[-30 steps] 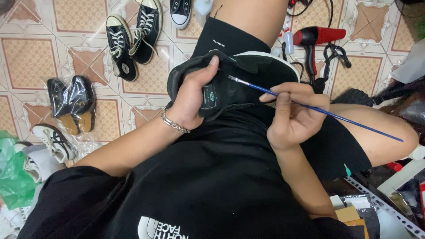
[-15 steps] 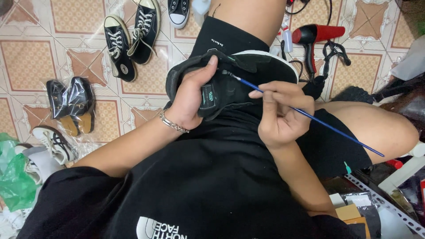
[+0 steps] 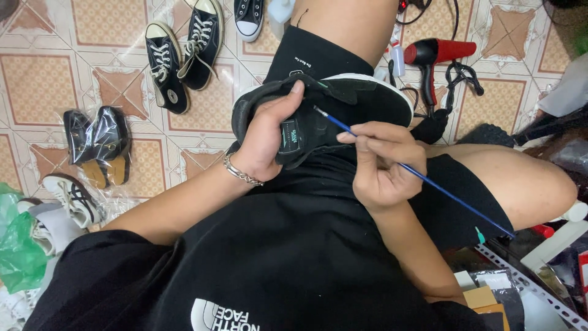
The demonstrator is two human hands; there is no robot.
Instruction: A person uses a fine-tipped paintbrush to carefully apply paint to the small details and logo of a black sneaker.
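Observation:
A black shoe with a white sole (image 3: 343, 104) rests on my lap, opening turned up. My left hand (image 3: 266, 132), a silver bracelet on its wrist, grips the shoe by its tongue and side. My right hand (image 3: 380, 162) pinches a long thin blue paintbrush (image 3: 429, 181) near its front end. The brush tip touches the shoe's inner lining close to my left thumb. The handle runs back to the lower right over my right thigh.
On the tiled floor lie a pair of black lace-up sneakers (image 3: 180, 52), dark shoes wrapped in clear plastic (image 3: 101, 144) and a white sneaker (image 3: 67, 196). A red hair dryer (image 3: 435, 55) with its cord lies at upper right. A green plastic bag (image 3: 18, 245) sits at left.
My right hand has drawn in toward the shoe, bringing the brush tip lower into its opening. My left thumb has shifted a little along the shoe's edge.

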